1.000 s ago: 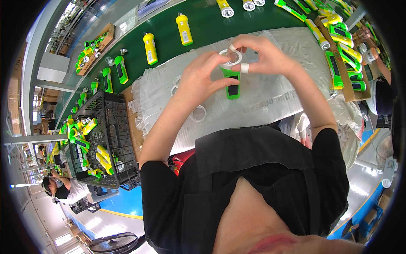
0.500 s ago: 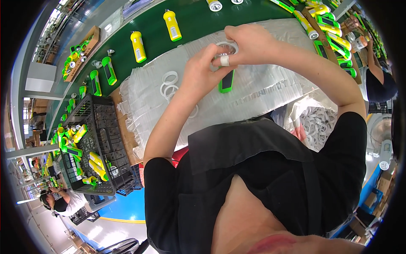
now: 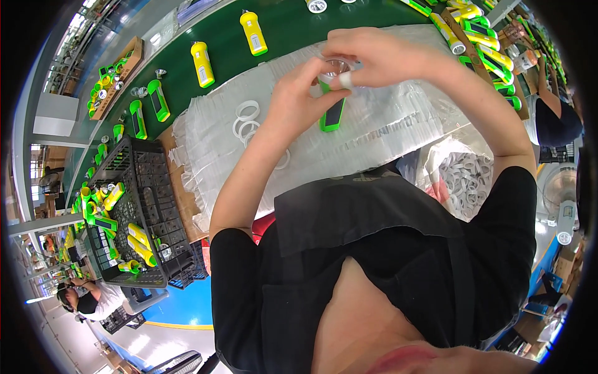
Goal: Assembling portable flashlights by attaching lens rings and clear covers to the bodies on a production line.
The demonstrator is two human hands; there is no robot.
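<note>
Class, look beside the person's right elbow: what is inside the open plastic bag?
Many loose white rings show inside the open plastic bag. Whatever lies beneath them or behind the right arm is covered.

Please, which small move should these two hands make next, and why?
Perhaps press evenly around the lamp end of the green flashlight: the left hand and the right hand surround it from both sides, so even pressure looks possible.
</note>
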